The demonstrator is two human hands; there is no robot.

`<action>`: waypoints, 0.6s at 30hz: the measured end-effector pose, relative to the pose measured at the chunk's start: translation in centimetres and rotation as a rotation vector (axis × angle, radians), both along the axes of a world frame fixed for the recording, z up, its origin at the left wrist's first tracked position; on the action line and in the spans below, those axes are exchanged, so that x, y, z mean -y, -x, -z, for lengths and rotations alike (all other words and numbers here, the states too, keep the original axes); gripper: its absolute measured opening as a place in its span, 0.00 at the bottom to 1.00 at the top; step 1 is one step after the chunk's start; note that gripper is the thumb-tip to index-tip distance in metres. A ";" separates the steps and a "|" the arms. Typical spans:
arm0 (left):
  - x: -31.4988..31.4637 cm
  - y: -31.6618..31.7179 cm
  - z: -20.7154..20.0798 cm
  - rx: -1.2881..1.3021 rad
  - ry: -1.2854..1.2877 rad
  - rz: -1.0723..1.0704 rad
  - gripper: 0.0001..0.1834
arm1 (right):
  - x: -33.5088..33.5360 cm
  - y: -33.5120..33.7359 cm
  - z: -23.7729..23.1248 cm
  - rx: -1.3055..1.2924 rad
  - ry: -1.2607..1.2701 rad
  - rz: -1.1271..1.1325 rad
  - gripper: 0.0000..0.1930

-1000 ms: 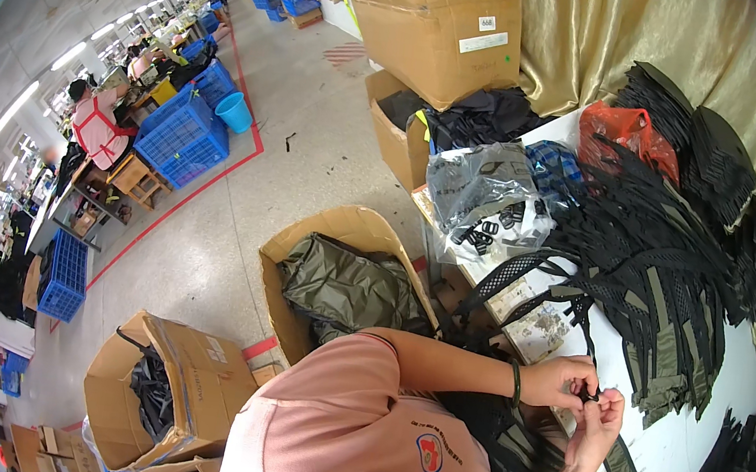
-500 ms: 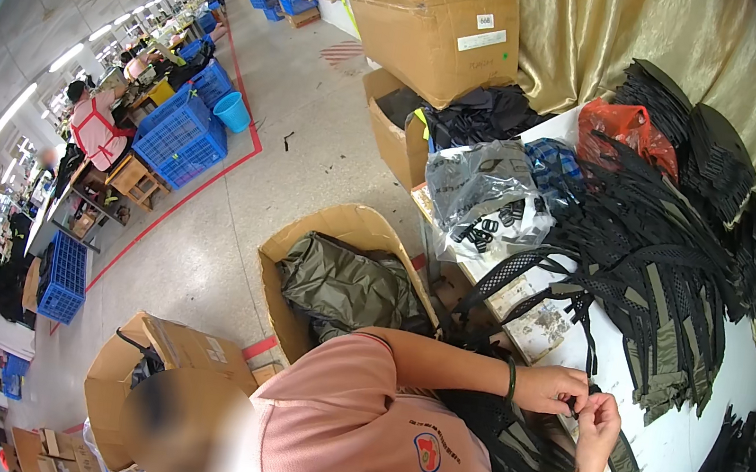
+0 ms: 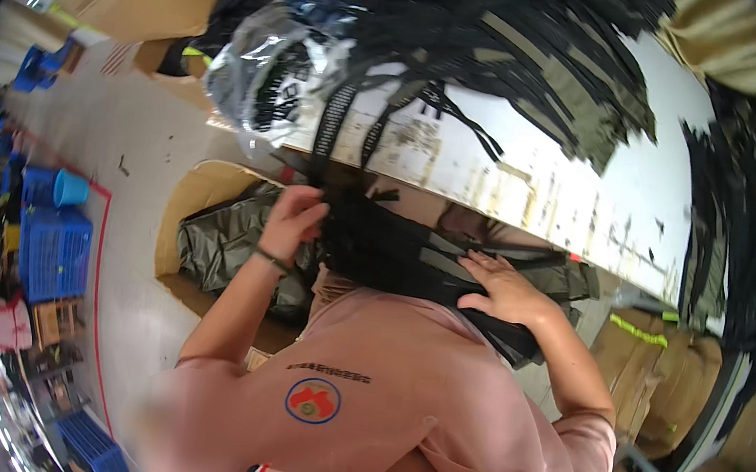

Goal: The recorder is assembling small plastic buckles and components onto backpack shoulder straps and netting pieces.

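Across my lap lies a bundle of black padded straps (image 3: 386, 249) with olive panels, just under the table's front edge. My left hand (image 3: 294, 223) is at the bundle's left end, its fingers curled in and pinching the edge of the black straps. Over the right part of the bundle, my right hand (image 3: 506, 291) rests flat with its fingers stretched out. Two black mesh straps (image 3: 333, 125) hang from the table edge down toward the bundle near my left hand. What lies beneath the bundle is hidden.
On the white table (image 3: 536, 199) a large heap of black and olive straps (image 3: 563, 60) lies, with a clear plastic bag (image 3: 265, 78) of black buckles left of it. An open carton (image 3: 181, 210) with olive fabric stands at my left. More straps (image 3: 734, 216) hang at the right.
My view has turned to the right. My hands were together at a small black piece by the table edge; now they are apart, both on the strap bundle across my lap.
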State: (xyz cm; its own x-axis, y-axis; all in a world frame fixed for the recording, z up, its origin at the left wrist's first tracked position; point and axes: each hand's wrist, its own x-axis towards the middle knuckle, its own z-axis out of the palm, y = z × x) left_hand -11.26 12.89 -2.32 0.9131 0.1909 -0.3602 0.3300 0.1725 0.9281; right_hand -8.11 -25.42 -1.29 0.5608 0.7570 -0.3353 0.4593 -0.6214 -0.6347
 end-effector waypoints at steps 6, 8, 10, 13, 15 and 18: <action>3.5 4.3 -2.0 -0.224 -0.155 0.404 0.10 | -0.3 -0.3 -0.4 0.004 -0.014 0.118 0.44; 5.0 6.7 -0.3 -0.363 0.123 0.792 0.14 | -1.1 -1.2 -0.7 0.090 0.033 0.084 0.47; 7.1 7.8 1.3 -0.299 -0.131 0.888 0.20 | -1.9 -2.9 0.2 0.042 0.130 0.028 0.52; 7.5 6.6 0.2 -0.594 0.123 0.860 0.28 | -2.7 -5.6 4.4 -0.518 0.202 -0.029 0.57; 7.5 6.8 1.8 -0.671 0.396 0.800 0.32 | -4.3 -4.8 2.3 -0.500 0.212 -0.161 0.53; 8.5 4.8 3.5 -0.774 0.730 0.768 0.38 | -4.0 -2.7 8.0 -0.688 0.020 -0.171 0.48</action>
State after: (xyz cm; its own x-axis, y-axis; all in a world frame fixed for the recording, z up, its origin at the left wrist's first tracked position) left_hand -16.09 4.34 -5.85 0.2122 -0.7426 -0.6352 0.9701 0.0817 0.2286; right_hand -5.38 -21.41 -9.25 0.0909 0.8055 -0.5856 0.0506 -0.5910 -0.8051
